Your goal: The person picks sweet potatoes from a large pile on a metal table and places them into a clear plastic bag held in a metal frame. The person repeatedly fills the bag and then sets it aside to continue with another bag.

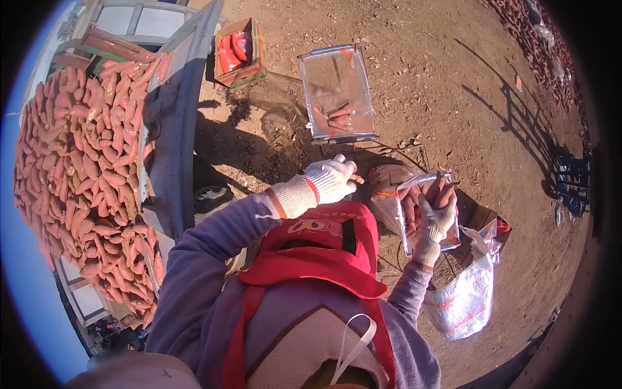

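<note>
My left hand, in a white knit glove with a red-edged cuff, is in front of my chest above the red apron. Its fingers are curled, and a small brownish-pink end pokes out of them; I cannot make out what it is. To the right, my right hand, also gloved, grips a sweet potato at the mouth of a clear plastic bag. More sweet potatoes lie in that bag, beside my fingers.
A heap of sweet potatoes fills a truck bed with a metal side panel at left. Ahead are a clear-lined crate holding a few sweet potatoes and a cardboard box of red packages. A white woven sack stands at right.
</note>
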Tool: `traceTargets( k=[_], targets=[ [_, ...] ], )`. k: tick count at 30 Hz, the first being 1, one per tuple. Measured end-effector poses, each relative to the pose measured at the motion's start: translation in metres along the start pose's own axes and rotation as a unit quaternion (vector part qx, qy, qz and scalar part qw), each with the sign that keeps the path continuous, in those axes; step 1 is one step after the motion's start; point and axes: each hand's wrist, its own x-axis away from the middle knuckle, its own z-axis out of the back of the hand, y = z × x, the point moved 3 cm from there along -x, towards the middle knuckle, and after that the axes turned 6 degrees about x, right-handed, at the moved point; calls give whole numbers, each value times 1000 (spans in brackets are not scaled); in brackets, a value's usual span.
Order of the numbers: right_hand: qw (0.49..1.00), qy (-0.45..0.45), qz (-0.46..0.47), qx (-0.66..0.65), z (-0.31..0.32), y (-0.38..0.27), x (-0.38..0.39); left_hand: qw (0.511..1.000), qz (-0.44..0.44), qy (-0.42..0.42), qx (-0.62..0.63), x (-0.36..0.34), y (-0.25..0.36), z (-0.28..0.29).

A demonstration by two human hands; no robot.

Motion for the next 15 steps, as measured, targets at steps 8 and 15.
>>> traceTargets(
  k=[8, 15],
  targets=[
    [934, -206, -64, 284, 0, 122, -48, 962, 106, 199, 155, 213, -11, 119],
    [959, -206, 196, 12, -173, -150, -75, 643, 591, 488, 6, 536, -177, 151]
  ],
)
